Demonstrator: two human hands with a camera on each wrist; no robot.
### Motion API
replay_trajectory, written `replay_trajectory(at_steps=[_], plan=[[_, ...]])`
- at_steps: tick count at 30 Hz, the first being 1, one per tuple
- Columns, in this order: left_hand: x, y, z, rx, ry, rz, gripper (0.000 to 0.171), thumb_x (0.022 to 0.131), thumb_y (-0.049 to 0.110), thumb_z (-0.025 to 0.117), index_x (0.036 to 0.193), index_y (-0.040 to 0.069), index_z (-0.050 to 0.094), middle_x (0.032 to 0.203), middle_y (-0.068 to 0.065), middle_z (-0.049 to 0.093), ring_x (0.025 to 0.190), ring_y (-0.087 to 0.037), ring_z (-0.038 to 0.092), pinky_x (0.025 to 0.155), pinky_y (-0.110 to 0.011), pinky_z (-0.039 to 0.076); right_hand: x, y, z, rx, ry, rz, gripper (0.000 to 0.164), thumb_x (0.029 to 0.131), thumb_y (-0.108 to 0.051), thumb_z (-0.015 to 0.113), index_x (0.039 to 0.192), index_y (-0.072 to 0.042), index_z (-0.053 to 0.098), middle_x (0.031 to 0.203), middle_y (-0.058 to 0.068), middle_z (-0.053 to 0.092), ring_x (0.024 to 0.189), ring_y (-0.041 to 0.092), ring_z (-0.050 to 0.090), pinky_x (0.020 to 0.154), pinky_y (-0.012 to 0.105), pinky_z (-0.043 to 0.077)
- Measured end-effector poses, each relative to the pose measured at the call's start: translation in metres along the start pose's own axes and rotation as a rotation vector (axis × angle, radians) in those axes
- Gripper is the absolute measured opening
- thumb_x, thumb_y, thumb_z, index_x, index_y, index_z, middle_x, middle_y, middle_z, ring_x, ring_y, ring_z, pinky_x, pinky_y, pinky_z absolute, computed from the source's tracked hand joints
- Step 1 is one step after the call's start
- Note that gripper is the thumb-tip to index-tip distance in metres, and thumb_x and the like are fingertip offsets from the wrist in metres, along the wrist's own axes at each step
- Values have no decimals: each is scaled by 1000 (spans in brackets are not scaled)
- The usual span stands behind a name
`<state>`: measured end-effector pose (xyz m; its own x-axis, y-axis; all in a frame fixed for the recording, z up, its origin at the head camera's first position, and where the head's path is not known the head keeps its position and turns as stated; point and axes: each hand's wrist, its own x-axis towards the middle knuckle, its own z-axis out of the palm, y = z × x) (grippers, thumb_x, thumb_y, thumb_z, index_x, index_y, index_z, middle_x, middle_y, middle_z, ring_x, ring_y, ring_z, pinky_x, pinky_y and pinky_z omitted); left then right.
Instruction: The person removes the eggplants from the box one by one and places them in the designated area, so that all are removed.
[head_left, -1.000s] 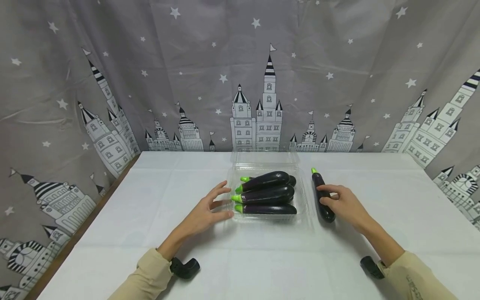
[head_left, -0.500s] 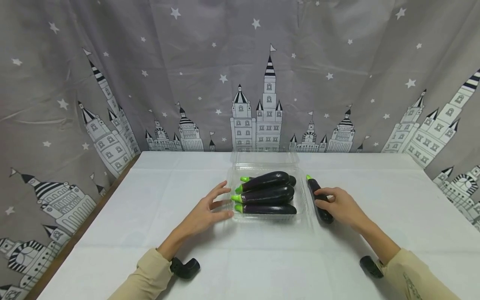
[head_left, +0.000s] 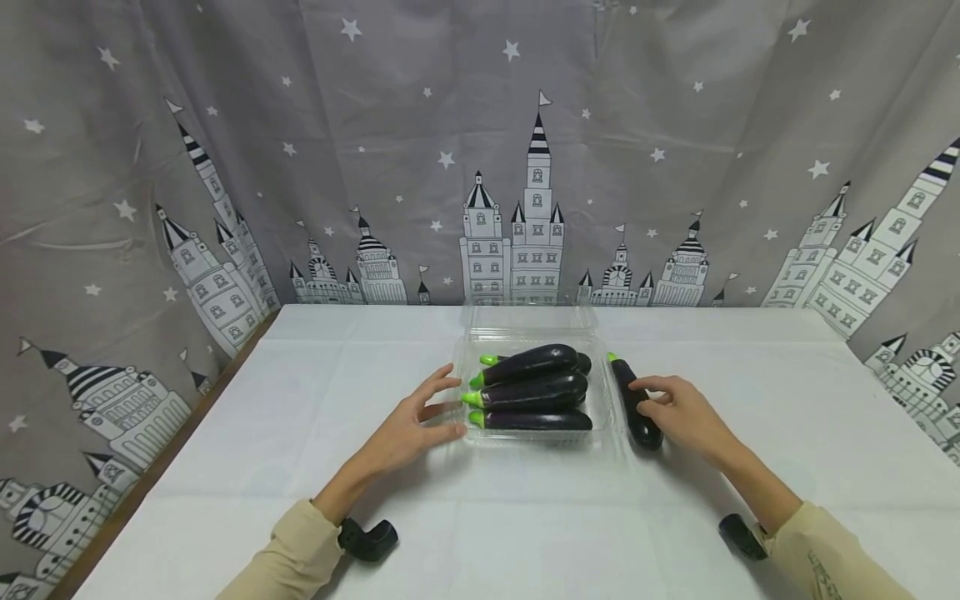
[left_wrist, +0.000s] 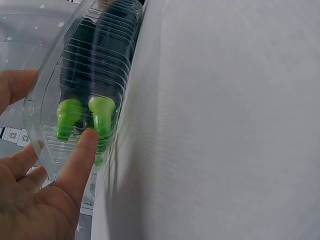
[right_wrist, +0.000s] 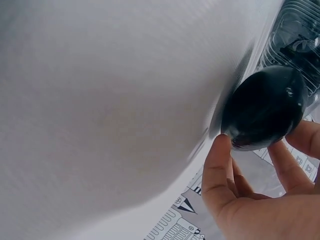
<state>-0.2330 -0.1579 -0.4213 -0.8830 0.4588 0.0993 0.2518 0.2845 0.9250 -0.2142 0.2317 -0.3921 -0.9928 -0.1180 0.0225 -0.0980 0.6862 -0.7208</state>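
Purple-black and green-stemmed, a long glossy eggplant (head_left: pixel 630 403) is being pinched by fingers of the right hand (head_left: pixel 681 412), just beside a rectangular clear-plastic box (head_left: pixel 604 400); this is being touched by the left hand (head_left: pixel 408 427), fingers apart; a light, central hold is probably being called for.

A big gray curtain (head_left: pixel 600 50) hangs behind, with white stars (head_left: pixel 512 50), castles (head_left: pixel 537 212) and little flags (head_left: pixel 544 99) on it. A white cloth (head_left: pixel 540 533) lies in front, with a brown strip (head_left: pixel 141 486) along its left

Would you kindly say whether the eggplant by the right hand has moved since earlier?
Yes, the eggplant has shifted left, closer to the clear container, which stayed put.
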Motion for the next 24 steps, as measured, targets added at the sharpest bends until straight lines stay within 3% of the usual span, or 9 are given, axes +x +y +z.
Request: replay_trajectory(at_steps=[9, 16, 24], plan=[[0, 0, 0, 6, 2, -2, 67, 90, 19, 72, 147, 2, 40, 164, -6, 14, 133, -45, 42, 103, -53, 43, 2, 2, 0, 31, 16, -39, 33, 92, -10, 62, 123, 2, 65, 121, 25, 61, 95, 30, 64, 73, 36, 51], [0, 0, 1, 4, 5, 2, 68, 90, 18, 72, 147, 2, 40, 164, -7, 14, 133, -45, 42, 103, -53, 42, 2, 3, 2, 87, -26, -37, 36, 93, -10, 61, 126, 6, 61, 110, 24, 67, 78, 24, 65, 68, 35, 52], [0, 0, 1, 6, 9, 3, 67, 90, 18, 72, 147, 2, 41, 164, -7, 14, 133, -45, 43, 104, -55, 41, 2, 2, 3, 77, -21, -60, 40, 91, -14, 68, 125, 5, 62, 120, 26, 64, 109, 40, 61, 83, 44, 53]])
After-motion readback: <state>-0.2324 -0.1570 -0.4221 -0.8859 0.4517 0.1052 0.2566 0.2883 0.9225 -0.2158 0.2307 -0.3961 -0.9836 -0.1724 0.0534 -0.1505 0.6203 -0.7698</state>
